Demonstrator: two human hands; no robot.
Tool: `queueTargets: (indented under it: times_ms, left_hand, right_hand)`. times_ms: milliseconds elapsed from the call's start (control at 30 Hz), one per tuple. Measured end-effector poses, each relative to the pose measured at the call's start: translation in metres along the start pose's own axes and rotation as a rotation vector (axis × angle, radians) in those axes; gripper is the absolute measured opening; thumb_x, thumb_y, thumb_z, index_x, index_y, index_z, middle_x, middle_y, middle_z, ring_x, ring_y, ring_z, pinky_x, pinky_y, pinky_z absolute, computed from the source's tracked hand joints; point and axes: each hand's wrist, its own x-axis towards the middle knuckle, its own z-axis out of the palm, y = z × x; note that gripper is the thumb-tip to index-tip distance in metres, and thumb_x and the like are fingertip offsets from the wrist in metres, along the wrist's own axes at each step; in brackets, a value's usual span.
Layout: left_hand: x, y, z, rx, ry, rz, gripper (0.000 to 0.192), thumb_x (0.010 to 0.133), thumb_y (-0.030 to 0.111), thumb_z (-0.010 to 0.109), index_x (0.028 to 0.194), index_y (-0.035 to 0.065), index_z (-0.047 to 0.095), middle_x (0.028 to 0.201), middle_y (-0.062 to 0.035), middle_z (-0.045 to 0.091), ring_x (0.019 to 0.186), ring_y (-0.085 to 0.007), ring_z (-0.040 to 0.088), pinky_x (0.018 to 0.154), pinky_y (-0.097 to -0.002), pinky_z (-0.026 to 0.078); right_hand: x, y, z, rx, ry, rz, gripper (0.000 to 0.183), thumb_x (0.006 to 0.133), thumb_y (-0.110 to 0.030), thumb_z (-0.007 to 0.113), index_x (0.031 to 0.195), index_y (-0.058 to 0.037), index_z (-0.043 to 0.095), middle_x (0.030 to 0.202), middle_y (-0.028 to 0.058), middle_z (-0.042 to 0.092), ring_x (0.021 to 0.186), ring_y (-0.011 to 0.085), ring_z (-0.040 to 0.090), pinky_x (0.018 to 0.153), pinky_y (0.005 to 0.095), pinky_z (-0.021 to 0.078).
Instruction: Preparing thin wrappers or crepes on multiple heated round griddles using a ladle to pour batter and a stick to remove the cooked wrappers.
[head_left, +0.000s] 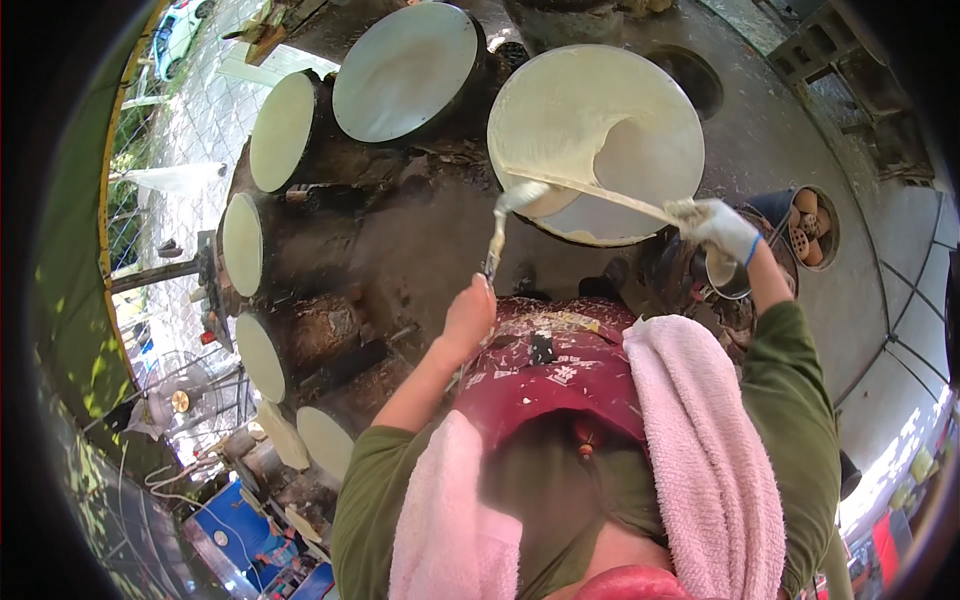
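Observation:
In front of me is a large round griddle plate (652, 161), mostly covered by a pale yellow sheet of batter (570, 97). A greyish patch right of its middle and its near edge are bare. My left hand (472, 311), without a glove, grips the handle of a batter-coated ladle (523, 197), whose bowl is at the plate's near left edge. In a white glove with a blue cuff, my right hand (724, 231) holds a long thin spreader strip (600, 191) slanting across the plate. The strip's far end passes just above the ladle bowl.
Another round plate (409, 71) stands at upper left. Down the left side are several smaller plates, such as one with a pale sheet (282, 132). A metal pot (726, 271) sits below my right hand, near a bucket of perforated briquettes (810, 225). A fan (180, 397) stands at left.

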Motion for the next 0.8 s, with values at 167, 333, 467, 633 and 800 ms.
queueTargets:
  times_ms: [167, 333, 467, 633, 800]
  left_hand:
    - [0.005, -0.016, -0.051, -0.086, -0.112, 0.269, 0.020, 0.088, 0.018, 0.050, 0.086, -0.0007, 0.046, 0.070, -0.0227, 0.061, 0.069, -0.0446, 0.058, 0.057, -0.0515, 0.045]
    - [0.015, -0.044, -0.107, -0.499, 0.299, 0.284, 0.013, 0.091, 0.012, 0.053, 0.092, -0.0008, 0.052, 0.063, -0.0105, 0.054, 0.052, -0.0185, 0.053, 0.051, -0.0315, 0.043]
    - [0.031, -0.093, -0.125, -0.657, 0.331, 0.315, 0.014, 0.093, 0.014, 0.052, 0.087, 0.0013, 0.049, 0.063, 0.0002, 0.045, 0.052, -0.0051, 0.039, 0.046, -0.0211, 0.035]
    - [0.008, -0.168, -0.105, -0.836, 0.195, 0.155, 0.014, 0.094, 0.016, 0.050, 0.085, 0.0059, 0.046, 0.060, 0.0048, 0.040, 0.045, -0.0013, 0.037, 0.040, -0.0174, 0.031]
    - [-0.018, -0.195, -0.092, -0.817, 0.129, -0.010, 0.018, 0.093, 0.014, 0.051, 0.082, 0.0004, 0.047, 0.063, -0.0006, 0.045, 0.054, -0.0062, 0.039, 0.048, -0.0236, 0.036]
  right_hand:
    - [-0.050, -0.002, 0.137, 0.730, 0.082, 0.297, 0.044, 0.086, -0.024, 0.060, 0.125, -0.0083, 0.049, 0.064, 0.0016, 0.052, 0.040, 0.0071, 0.044, 0.031, 0.0206, 0.0328]
    - [0.050, -0.052, 0.280, 0.682, 0.358, 0.208, 0.025, 0.092, -0.030, 0.053, 0.109, -0.0115, 0.055, 0.063, -0.0008, 0.052, 0.039, 0.0074, 0.044, 0.033, 0.0240, 0.0376]
    - [0.129, -0.028, 0.343, 0.318, 0.628, 0.272, 0.028, 0.091, -0.032, 0.051, 0.111, -0.0134, 0.056, 0.072, 0.0081, 0.060, 0.051, 0.0204, 0.058, 0.046, 0.0339, 0.0487]
    - [0.093, -0.021, 0.337, -0.311, 1.147, 0.461, 0.033, 0.090, -0.037, 0.044, 0.106, -0.0101, 0.054, 0.099, 0.0244, 0.061, 0.097, 0.0440, 0.055, 0.081, 0.0484, 0.0442]
    - [0.054, -0.024, 0.307, 0.298, 1.085, 0.360, 0.027, 0.091, -0.037, 0.048, 0.092, -0.0104, 0.052, 0.058, 0.0049, 0.053, 0.040, 0.0158, 0.050, 0.036, 0.0332, 0.0389]
